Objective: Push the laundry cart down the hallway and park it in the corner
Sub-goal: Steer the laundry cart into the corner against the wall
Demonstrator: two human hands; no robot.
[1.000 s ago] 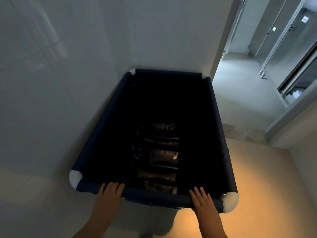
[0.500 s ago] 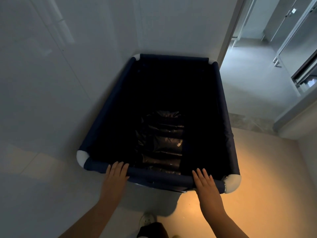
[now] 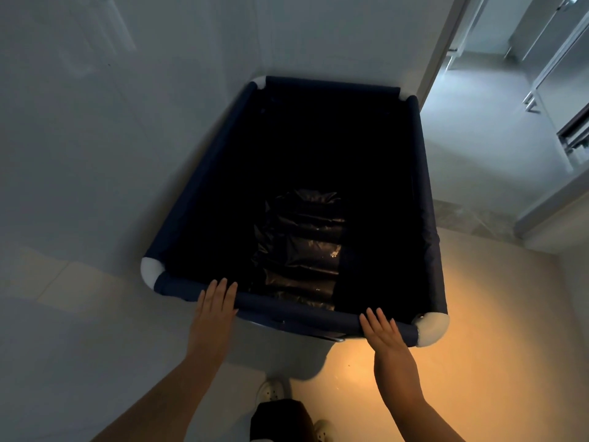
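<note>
The laundry cart (image 3: 428, 193) is a deep navy fabric bin with white corner pieces. Its far end stands against the back wall and its left side runs along the left wall, in the corner. A crumpled black plastic bag (image 3: 302, 247) lies at its bottom. My left hand (image 3: 215, 306) rests flat with straight fingers on the near rail, left of centre. My right hand (image 3: 382, 330) lies flat on the same rail near the right white corner.
Grey walls (image 3: 95, 154) close in on the left and behind the cart. A doorway (image 3: 478, 106) at the right leads into a lit room with cabinets. Warm-lit tiled floor (image 3: 478, 346) lies to the right. My shoes (image 3: 271, 390) show below.
The cart has slid farther from me toward the corner and my arms have stretched out. Both hands stay flat on the near rail. My feet have come into view.
</note>
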